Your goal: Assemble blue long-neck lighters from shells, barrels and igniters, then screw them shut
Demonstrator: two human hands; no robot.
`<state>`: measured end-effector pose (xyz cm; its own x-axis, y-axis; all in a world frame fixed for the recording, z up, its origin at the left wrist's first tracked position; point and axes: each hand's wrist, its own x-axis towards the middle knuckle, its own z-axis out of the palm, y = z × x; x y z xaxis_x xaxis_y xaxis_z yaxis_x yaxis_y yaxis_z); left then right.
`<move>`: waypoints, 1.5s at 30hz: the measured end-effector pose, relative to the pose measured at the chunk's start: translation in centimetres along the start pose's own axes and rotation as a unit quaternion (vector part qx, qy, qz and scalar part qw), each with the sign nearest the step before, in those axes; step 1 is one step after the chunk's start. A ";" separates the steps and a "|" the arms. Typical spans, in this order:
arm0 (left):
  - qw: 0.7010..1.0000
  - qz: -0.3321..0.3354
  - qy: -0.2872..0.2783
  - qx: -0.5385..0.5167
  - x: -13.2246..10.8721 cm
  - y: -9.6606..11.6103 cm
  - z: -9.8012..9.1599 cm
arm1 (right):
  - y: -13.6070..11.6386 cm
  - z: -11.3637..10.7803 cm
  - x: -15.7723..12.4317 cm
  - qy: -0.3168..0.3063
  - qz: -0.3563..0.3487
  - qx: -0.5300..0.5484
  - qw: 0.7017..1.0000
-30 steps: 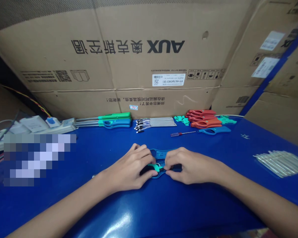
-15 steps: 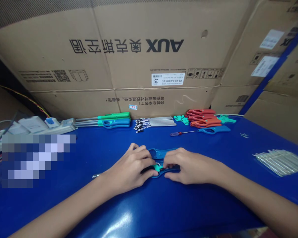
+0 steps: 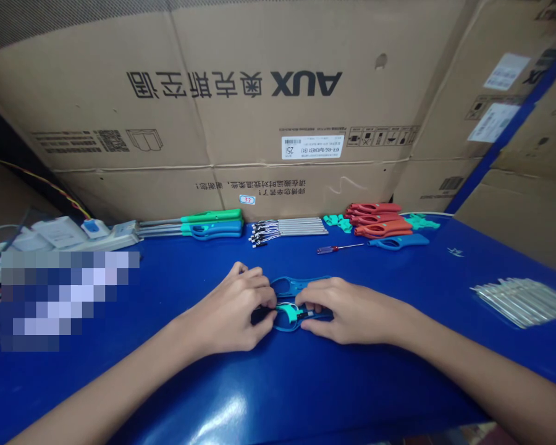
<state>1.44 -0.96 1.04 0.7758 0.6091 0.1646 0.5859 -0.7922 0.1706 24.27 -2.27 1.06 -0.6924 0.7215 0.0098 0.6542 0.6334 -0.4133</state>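
A blue plastic lighter handle shell lies on the blue table between my hands, with a teal trigger piece set in it. My left hand rests on the shell's left end, fingers curled and pinching at the teal piece. From the right, my right hand covers the other end with fingertips pressed together on the same spot. The part of the shell under both hands is hidden.
Along the back edge lie green and blue long-nosed lighters, a bundle of metal tubes with wires, teal triggers, red shells, a blue shell and a small screwdriver. More metal tubes lie right. Cardboard boxes wall the back.
Both hands and the shell have shifted slightly left. The fingers keep working at the teal piece.
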 end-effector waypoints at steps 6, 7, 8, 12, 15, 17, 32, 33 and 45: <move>1.000 -0.015 -0.004 0.003 -0.1 -0.1 -0.1 | 0.0 0.0 0.1 -0.005 -0.009 -0.001 1.000; 1.000 -0.016 -0.004 0.003 -0.1 -0.1 -0.1 | 0.0 0.0 0.1 -0.005 -0.008 -0.001 1.000; 1.000 -0.015 -0.006 0.002 -0.1 -0.1 -0.1 | 0.0 0.0 0.1 -0.006 -0.007 -0.001 1.000; 1.000 -0.003 -0.012 -0.005 -0.2 -0.2 0.0 | 0.1 0.1 0.1 -0.005 -0.010 0.000 1.000; 1.000 -0.001 -0.018 -0.015 -0.2 -0.2 0.0 | 0.1 0.1 0.1 0.000 -0.017 0.002 1.000; 1.000 -0.002 -0.023 -0.022 -0.3 -0.2 0.0 | 0.2 0.2 0.1 0.002 -0.021 0.005 1.000; 0.996 -0.012 -0.037 -0.083 -0.4 -0.6 0.0 | 0.4 0.3 0.2 0.002 -0.029 0.010 1.000; 0.995 -0.013 -0.039 -0.089 -0.4 -0.6 0.1 | 0.4 0.3 0.2 0.002 -0.032 0.012 0.999; 0.996 0.002 -0.020 -0.090 -0.2 -0.8 0.4 | 0.5 0.5 0.2 0.001 -0.048 -0.005 0.999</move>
<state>0.87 -0.45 0.46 0.7891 0.6008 0.1281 0.5338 -0.7738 0.3410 24.32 -1.92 0.42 -0.7522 0.6570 0.0505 0.5872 0.7031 -0.4010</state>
